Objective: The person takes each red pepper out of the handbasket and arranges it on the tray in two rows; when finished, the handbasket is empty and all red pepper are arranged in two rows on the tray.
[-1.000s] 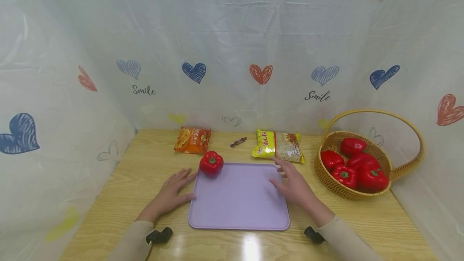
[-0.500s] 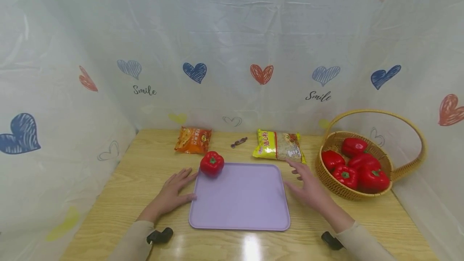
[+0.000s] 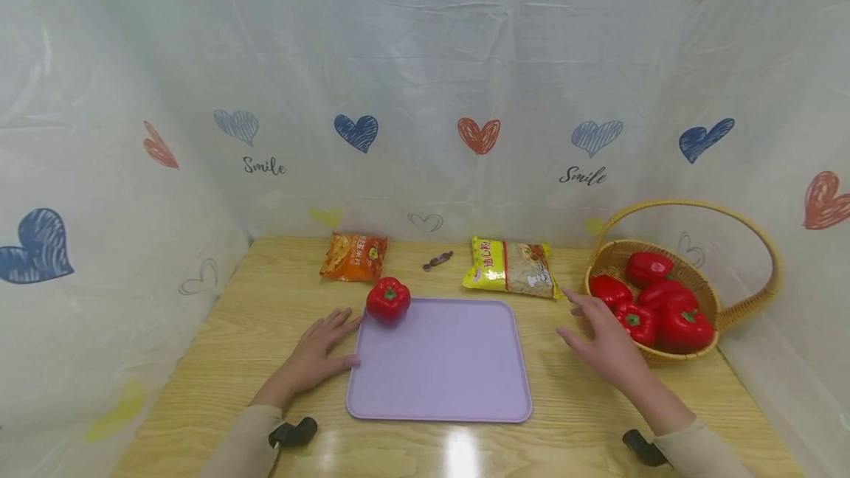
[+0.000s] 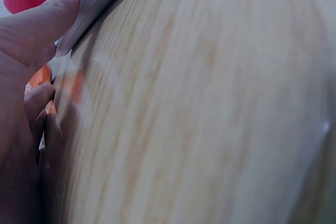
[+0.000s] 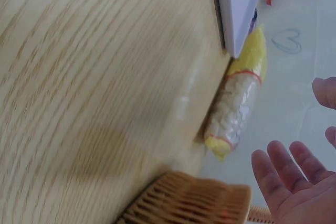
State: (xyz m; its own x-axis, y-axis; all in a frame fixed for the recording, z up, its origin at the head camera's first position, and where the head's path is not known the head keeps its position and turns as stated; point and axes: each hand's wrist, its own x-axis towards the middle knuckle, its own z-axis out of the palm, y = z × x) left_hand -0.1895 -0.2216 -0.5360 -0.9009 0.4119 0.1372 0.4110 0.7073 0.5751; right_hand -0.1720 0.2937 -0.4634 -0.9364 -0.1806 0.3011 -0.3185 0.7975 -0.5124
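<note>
A lavender tray (image 3: 438, 367) lies on the wooden table with one red bell pepper (image 3: 388, 300) at its back left corner. My left hand (image 3: 316, 357) rests at the tray's left edge, its thumb touching the rim in the left wrist view. Its fingers are spread and hold nothing. My right hand (image 3: 606, 345) hovers over the table just left of the wicker basket (image 3: 617, 349), fingers loosely extended around nothing. Several red bell peppers (image 3: 684, 330) fill the basket, and the hand hides part of its near left side.
An orange snack bag (image 3: 354, 257) lies behind the tray's left part. To its right are a small dark wrapped piece (image 3: 437, 261) and a yellow clear-windowed food bag (image 3: 511, 268). The basket's tall handle (image 3: 750, 223) arches above its rim at the right.
My right hand has moved right, from above the tray's right edge to beside the basket. The left hand, the tray and the pepper on it stay where they were.
</note>
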